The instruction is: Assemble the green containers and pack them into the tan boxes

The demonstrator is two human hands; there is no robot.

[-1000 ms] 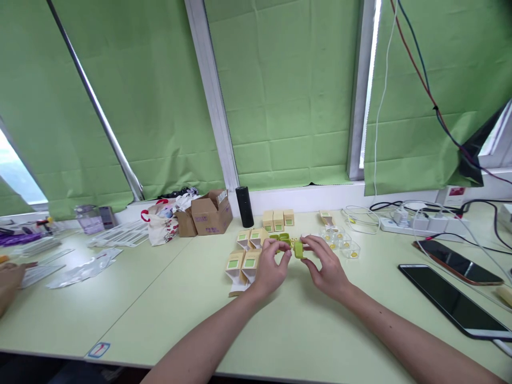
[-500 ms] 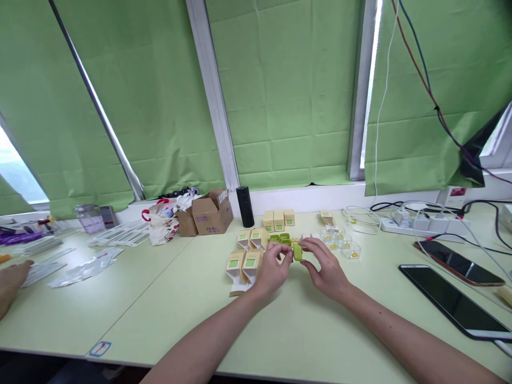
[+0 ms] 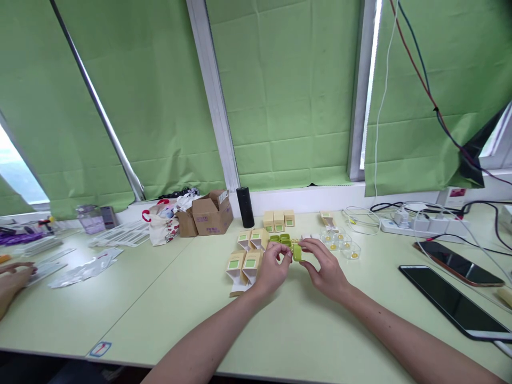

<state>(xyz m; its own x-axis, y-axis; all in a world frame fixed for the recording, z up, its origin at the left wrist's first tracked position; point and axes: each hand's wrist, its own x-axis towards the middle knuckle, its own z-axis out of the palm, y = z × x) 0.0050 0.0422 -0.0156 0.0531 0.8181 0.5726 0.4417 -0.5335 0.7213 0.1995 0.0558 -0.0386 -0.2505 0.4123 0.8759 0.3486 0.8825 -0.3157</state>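
Observation:
Between my two hands, just above the table, is a small green case (image 3: 297,253) with rounded corners. My right hand (image 3: 327,268) grips it, fingers on top and thumb below. At its left side my left hand (image 3: 276,266) is closed in a pinch; what the fingertips hold is too small to make out. Right behind my left fingers stand several more green cases (image 3: 284,237). To the left are open cardboard boxes with green windows (image 3: 251,263). Clear plastic cups with yellow centres (image 3: 351,252) lie to the right of my right hand.
Closed small boxes (image 3: 279,220) and a black cylinder (image 3: 245,207) stand at the back. A brown carton (image 3: 212,213) is farther left. Two phones (image 3: 456,301) and a power strip (image 3: 424,224) lie right. Another person's hand (image 3: 16,277) is at far left.
My hands stay almost in place, and the green case has shifted only slightly. The other person's hand at far left has changed its pose.

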